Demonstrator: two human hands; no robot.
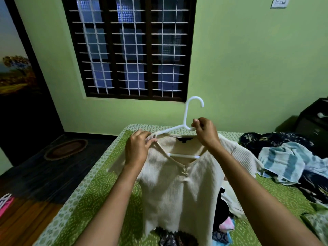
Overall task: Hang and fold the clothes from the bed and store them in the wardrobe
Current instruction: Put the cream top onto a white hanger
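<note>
Cream top (177, 183) held up over bed (99, 183) on white hanger (185, 116), long axis left-right, left arm lower & bare of cloth; left grip (137, 148) curls round shoulder fabric at that end, right grip (205, 134) pinches hook base. Prob. next: left shoulder on.

Both bare forearms reach forward and upward, roughly parallel. The left hand (140, 148) is curled, its thumb and fingers pinching the cream top (177, 183) at its shoulder. The right hand (206, 134), slightly higher, pinches the hanger (185, 118) beside its hook.
</note>
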